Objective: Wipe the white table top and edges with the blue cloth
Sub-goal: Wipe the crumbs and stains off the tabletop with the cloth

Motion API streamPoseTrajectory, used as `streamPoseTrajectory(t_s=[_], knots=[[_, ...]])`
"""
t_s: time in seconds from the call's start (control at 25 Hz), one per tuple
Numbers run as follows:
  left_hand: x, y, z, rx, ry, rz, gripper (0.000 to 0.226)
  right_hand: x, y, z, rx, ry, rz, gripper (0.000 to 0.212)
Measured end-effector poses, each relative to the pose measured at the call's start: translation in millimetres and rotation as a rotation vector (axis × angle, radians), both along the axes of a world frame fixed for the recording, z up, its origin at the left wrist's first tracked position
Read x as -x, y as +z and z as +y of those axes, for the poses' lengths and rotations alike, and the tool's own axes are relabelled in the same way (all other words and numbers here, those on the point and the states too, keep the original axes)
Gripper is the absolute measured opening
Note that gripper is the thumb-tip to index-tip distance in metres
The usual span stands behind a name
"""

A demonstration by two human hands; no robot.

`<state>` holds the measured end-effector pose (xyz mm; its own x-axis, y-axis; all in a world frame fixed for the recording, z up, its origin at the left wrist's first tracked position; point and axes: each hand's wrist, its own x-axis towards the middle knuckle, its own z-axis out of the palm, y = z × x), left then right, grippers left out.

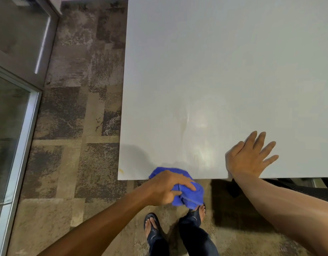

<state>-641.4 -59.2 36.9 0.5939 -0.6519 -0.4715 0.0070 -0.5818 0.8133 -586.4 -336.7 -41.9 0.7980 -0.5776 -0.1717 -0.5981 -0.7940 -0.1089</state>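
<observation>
Head view: one blue cloth [187,191] bunched in left hand [165,189] grip at table [215,71] edge — right hand [250,157] spread flat.

Bare forearms, no sleeves; dark trousers [196,239]; black flip-flops [152,227].

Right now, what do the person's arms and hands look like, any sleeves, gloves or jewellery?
Both arms are bare as far up as the picture shows: no sleeves in view. The left hand and the right hand wear no gloves, and no rings, watch or bracelets show on the fingers or wrists. No markings are visible on either forearm.
</observation>
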Motion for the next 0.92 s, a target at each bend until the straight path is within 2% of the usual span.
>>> streamPoseTrajectory(t_s=[0.08,0.12,0.2,0.32,0.4,0.52,0.76,0.92], knots=[[-18,16,4,0.043,-0.019,0.066,0.048,0,0,-1,-0.006,-0.003,-0.004,0.068],[-33,23,6,0.096,0.043,0.064,0.049,0,0,-1,-0.003,-0.004,-0.004,0.068],[-72,31,13,0.221,0.391,0.000,0.048,0,-1,-2,0.001,-0.006,0.003,0.068],[-146,28,31,0.218,0.970,-0.298,0.044,-1,-2,-1,0.004,-0.007,0.017,0.067],[-195,23,43,0.159,1.127,-0.439,0.044,0,-3,-1,0.010,-0.011,0.027,0.066],[-244,6,43,0.051,1.101,-0.471,0.043,0,-4,-3,0.019,-0.009,0.025,0.067],[-255,-29,14,-0.009,0.993,-0.430,0.042,1,-7,-2,0.026,-0.007,0.007,0.067],[-229,-33,-23,0.044,0.727,-0.424,0.041,2,-5,-1,0.029,-0.008,0.008,0.066]])
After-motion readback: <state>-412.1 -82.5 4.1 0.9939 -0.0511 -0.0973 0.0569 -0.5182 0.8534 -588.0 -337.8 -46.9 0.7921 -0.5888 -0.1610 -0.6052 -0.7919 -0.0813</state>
